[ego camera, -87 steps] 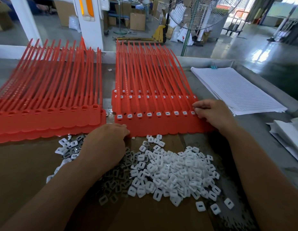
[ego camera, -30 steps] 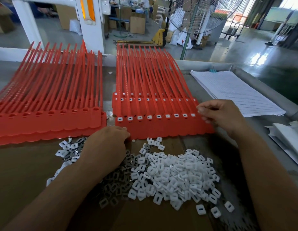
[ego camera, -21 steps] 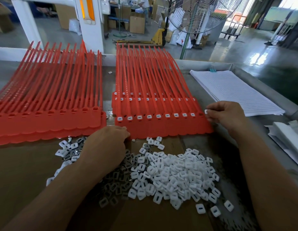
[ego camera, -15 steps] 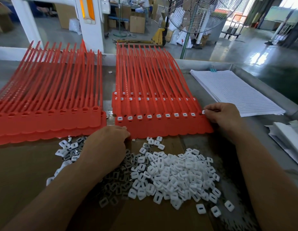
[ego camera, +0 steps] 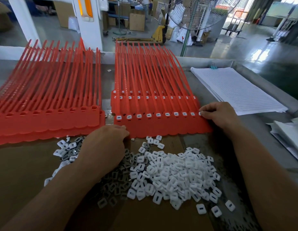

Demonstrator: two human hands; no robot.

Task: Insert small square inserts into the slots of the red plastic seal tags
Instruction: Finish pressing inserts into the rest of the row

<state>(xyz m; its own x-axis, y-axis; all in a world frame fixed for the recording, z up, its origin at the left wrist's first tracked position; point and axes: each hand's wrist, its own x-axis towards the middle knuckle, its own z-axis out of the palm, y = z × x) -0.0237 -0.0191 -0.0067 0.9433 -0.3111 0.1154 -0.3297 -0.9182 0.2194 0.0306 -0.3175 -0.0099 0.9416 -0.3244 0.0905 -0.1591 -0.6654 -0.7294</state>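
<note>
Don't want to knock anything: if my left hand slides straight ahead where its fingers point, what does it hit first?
The left hand would meet the near left corner of the right stack of red tags; its fingertips look about touching it.

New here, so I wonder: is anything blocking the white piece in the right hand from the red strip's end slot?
Nothing visible does. The right hand pinches the white piece right at the end slot of the red strip; fingertips hide the slot itself.
</note>
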